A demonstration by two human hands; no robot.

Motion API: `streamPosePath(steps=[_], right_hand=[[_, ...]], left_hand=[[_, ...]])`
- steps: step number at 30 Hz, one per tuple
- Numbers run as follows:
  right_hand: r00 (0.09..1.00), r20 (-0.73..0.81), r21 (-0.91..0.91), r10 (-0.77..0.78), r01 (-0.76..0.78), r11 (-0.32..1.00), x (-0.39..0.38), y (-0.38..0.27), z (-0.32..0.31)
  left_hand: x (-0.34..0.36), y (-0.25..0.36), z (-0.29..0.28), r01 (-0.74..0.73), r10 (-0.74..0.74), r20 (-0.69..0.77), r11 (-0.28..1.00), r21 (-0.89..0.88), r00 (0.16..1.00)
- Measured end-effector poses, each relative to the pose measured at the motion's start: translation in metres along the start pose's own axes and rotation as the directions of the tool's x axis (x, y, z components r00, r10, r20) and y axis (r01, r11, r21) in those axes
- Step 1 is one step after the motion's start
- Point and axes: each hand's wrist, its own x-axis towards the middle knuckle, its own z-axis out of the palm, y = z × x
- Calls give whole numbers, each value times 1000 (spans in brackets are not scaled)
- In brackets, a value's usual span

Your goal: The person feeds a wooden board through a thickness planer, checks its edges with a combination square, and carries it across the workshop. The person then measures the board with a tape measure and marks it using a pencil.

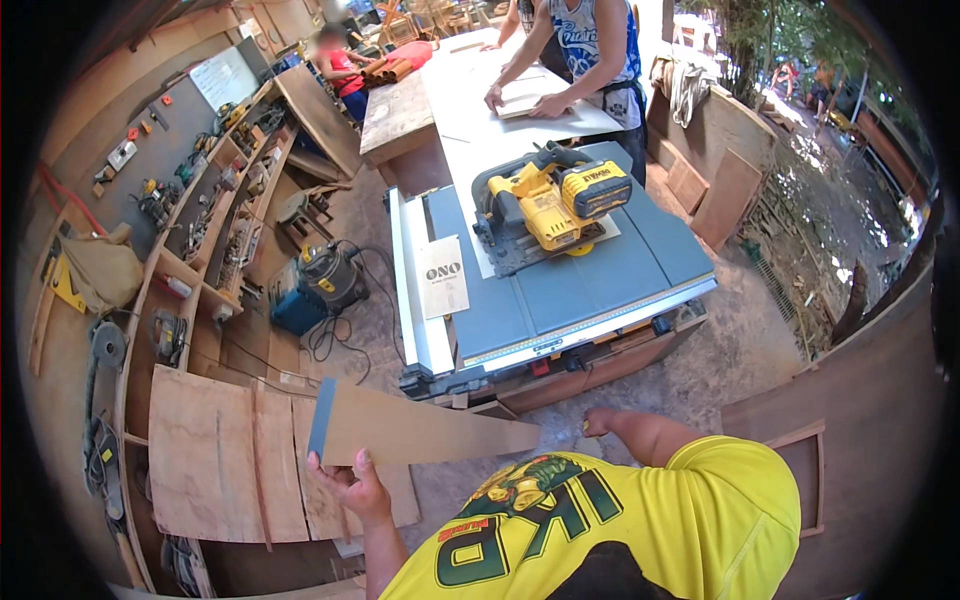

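Note:
My left hand grips the wide end of a long tapered plywood offcut, which points right toward the table saw. The offcut's wide end has a blue-grey edge. My right hand is closed into a fist just below the saw table's front edge, and nothing shows in it. A yellow cordless circular saw rests on the grey saw table. A small paper card lies on the table's left side.
Plywood panels lean at the lower left. A shop vacuum stands left of the saw. Tool shelves line the left wall. A person works at a white bench beyond the saw; another sits further back.

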Motion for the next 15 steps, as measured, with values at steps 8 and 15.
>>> streamPosePath(steps=[8, 15], right_hand=[[991, -54, 123, 123, -116, 986, -39, 32, -1], [970, -75, 167, 233, -218, 961, -69, 53, 11]], left_hand=[[-12, 8, -5, -10, 10, 33, 1000, 10, 999], [-12, -3, 14, -24, 46, 176, 991, -129, 983]])
